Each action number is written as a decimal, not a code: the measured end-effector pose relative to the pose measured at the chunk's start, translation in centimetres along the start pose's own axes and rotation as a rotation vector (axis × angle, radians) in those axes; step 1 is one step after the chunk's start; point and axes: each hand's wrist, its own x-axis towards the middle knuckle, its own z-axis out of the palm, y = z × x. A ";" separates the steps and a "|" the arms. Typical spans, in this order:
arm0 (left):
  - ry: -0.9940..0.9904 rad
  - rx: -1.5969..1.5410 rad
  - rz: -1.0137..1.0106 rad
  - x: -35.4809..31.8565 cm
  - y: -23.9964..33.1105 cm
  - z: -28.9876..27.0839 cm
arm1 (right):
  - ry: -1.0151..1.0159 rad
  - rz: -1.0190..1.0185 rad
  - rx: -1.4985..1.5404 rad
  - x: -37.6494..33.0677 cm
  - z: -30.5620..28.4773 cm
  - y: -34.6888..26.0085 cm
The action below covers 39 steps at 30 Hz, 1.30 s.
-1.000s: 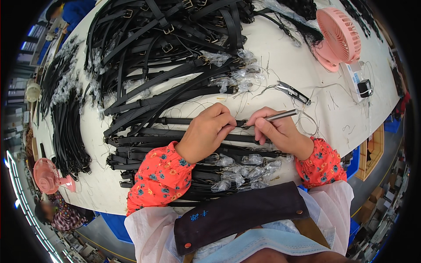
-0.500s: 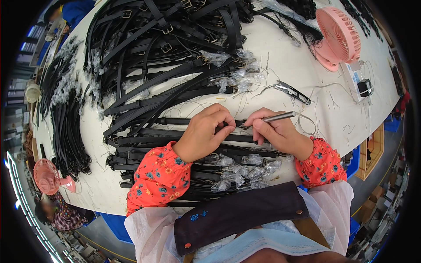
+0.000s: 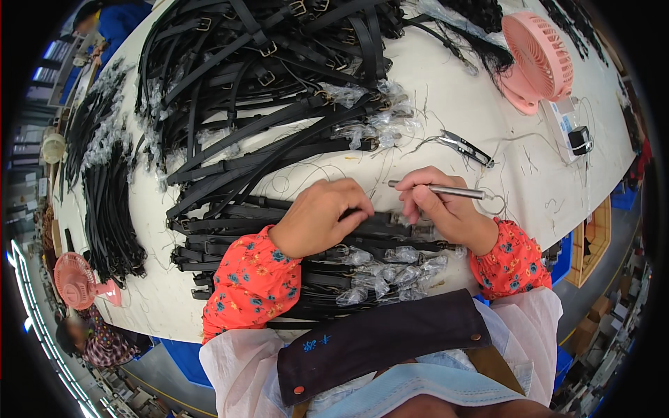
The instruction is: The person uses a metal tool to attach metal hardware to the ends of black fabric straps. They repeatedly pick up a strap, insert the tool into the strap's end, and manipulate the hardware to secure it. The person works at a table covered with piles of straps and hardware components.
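Note:
My right hand [image 3: 449, 209] grips a slim metal pen-shaped tool [image 3: 439, 189], its tip pointing left and a thin cord at its rear end. My left hand [image 3: 323, 217] hovers over a row of black belts [image 3: 279, 226], fingers loosely curled, thumb and forefinger apart with nothing visible between them. A blurred black belt end [image 3: 382, 223] lies between the hands, beside clear plastic wrap near my right fingers. More belts with plastic-wrapped buckles [image 3: 390, 275] lie below my hands, close to my body.
A large heap of black buckled belts [image 3: 258, 56] covers the far side. Thread snips [image 3: 465, 148] lie to the right on the white table [image 3: 516, 181], among loose threads. A pink fan [image 3: 536, 59] stands at the far right, another pink fan [image 3: 75, 280] at the left edge.
The belt end between my hands has dropped toward me onto the row. My left hand has loosened its pinch, and the pen-shaped tool has swung to tilt down at its rear.

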 end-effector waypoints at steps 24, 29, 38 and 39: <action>0.135 0.026 -0.053 0.1 -0.6 0.4 | -0.024 -0.302 -0.219 0.8 -0.5 0.0; 0.128 -0.054 -0.144 0.5 0.4 0.5 | -0.053 -0.289 -0.219 0.8 -0.2 -0.1; 0.143 0.005 -0.018 0.6 -0.1 1.1 | 0.058 -0.078 0.077 0.5 0.1 0.5; 0.145 -0.044 -0.077 0.6 -0.1 1.1 | 0.033 -0.052 0.095 0.5 0.0 0.5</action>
